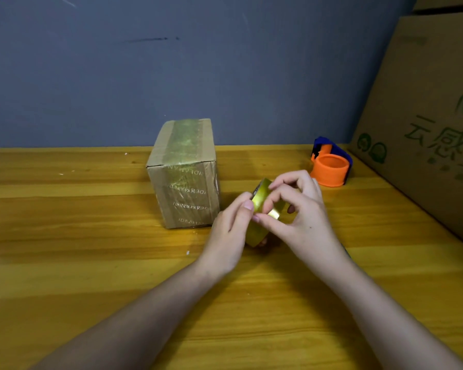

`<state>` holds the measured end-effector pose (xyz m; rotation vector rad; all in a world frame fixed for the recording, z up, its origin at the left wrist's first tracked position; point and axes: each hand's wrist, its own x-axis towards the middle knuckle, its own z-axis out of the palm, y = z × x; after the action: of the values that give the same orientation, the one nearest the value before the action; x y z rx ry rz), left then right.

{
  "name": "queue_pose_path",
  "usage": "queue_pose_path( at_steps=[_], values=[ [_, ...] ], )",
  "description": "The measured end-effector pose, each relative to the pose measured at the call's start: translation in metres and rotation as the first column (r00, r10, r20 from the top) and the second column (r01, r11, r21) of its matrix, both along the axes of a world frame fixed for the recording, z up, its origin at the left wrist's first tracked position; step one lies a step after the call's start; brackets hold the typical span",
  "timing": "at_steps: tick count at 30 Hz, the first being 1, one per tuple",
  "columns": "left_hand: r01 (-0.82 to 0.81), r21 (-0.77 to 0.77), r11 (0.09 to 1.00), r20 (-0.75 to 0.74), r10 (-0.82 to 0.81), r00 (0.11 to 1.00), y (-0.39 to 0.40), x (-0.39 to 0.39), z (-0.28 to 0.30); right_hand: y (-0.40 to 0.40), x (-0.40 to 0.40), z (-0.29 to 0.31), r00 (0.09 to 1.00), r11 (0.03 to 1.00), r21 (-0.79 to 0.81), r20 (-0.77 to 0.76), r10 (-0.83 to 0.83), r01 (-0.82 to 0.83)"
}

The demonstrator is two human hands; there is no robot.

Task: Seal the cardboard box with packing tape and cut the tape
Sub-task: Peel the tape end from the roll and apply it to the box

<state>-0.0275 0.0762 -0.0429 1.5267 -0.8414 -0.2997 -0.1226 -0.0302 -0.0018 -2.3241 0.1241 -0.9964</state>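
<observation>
Wood table, grey wall, big carton cropped right; both left hand and right hand grip tape roll, half hidden.

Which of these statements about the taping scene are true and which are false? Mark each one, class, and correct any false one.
1. Both hands hold the roll of packing tape. True: the left hand grips it from the side and the right hand pinches at its surface.
2. The small cardboard box stands to the right of the tape roll. False: it stands to the left of it.
3. The orange and blue tape dispenser lies on the wooden table, untouched. True.
4. The small cardboard box bears no tape. False: a strip already runs over its top and down its front.
5. A large printed carton stands at the right edge. True.
</observation>
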Motion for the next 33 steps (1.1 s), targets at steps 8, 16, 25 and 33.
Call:
queue_pose_path(
  at_steps=[8,16,25,33],
  values=[
    [0.004,0.015,1.0,0.038,-0.005,0.999,0.0,0.0,0.001,-0.006,-0.006,0.007,0.995,0.994,0.095,0.08,0.052,-0.06],
    [-0.042,0.032,0.999,0.16,0.036,0.986,0.005,-0.006,0.009,-0.013,-0.01,0.011,0.998,0.997,-0.067,0.044,0.032,-0.029],
    [-0.094,0.031,0.995,0.324,0.079,0.943,0.008,-0.011,0.012,-0.012,-0.015,0.017,1.0,0.973,-0.232,-0.002,-0.007,0.006],
    [-0.109,0.029,0.994,0.305,0.095,0.948,0.005,-0.012,0.016,-0.008,-0.011,0.012,0.998,0.945,-0.324,-0.035,-0.052,0.038]
  ],
)
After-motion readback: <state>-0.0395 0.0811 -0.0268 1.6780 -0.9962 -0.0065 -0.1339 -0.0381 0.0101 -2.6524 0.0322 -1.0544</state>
